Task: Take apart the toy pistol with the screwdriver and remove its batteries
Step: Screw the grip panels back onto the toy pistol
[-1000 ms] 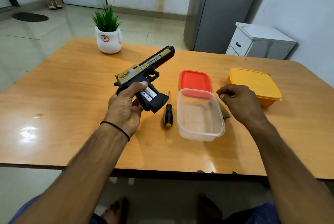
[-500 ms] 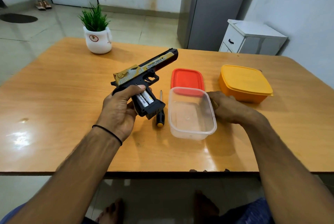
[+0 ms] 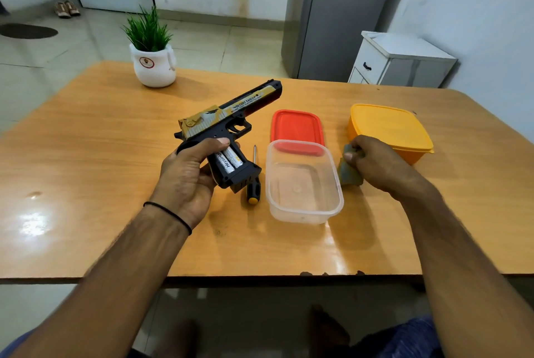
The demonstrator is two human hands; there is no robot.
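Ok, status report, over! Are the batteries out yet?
Left hand grips toy pistol; batteries exposed, not out. Right hand holds dark grey piece beside clear tub. Screwdriver on table, out of the way.

Black-and-gold toy pistol [image 3: 228, 117] tilts muzzle-up, 2 batteries [image 3: 229, 161] exposed (grip open); screwdriver [image 3: 253, 191] lies flat just below.

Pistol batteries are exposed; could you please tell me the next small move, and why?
Probably drop the grey piece into the tub: the right hand grips it beside the tub, and the batteries lie bare in the pistol that the left hand holds, so a free hand is needed.
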